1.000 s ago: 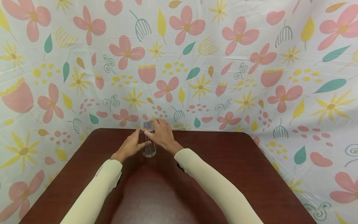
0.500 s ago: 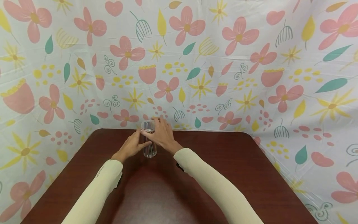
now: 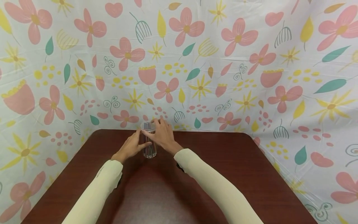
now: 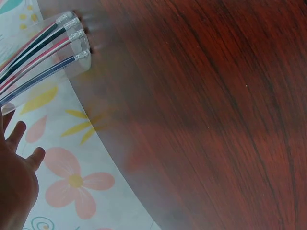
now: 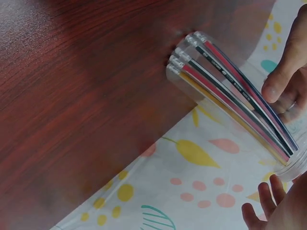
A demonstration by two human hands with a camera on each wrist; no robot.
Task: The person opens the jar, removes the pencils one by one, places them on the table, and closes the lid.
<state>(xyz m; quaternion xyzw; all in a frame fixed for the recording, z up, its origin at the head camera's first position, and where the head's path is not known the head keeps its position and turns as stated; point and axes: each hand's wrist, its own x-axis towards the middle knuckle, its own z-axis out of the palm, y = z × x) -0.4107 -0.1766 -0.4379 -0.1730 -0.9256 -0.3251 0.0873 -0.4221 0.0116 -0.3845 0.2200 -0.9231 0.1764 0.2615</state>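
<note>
A tall clear plastic jar (image 3: 150, 151) stands upright near the table's far edge. Several slim pencils (image 5: 225, 79) in red, dark and yellow lean inside it, their pale ends at its base. From the left, my left hand (image 3: 130, 146) grips the jar's side, thumb across the front and fingers at the far side. My right hand (image 3: 163, 134) holds the clear lid (image 3: 147, 125) at the top, thumb on the near side and fingers round the far right. In the left wrist view, only the jar's lower part and the pencil ends show.
The dark red-brown wooden table (image 3: 212, 174) has rounded far corners. Right behind and along both sides hangs a white cloth (image 3: 207, 93) printed with flowers and leaves. Both forearms, in pale sleeves (image 3: 215, 183), reach over the table from the near side.
</note>
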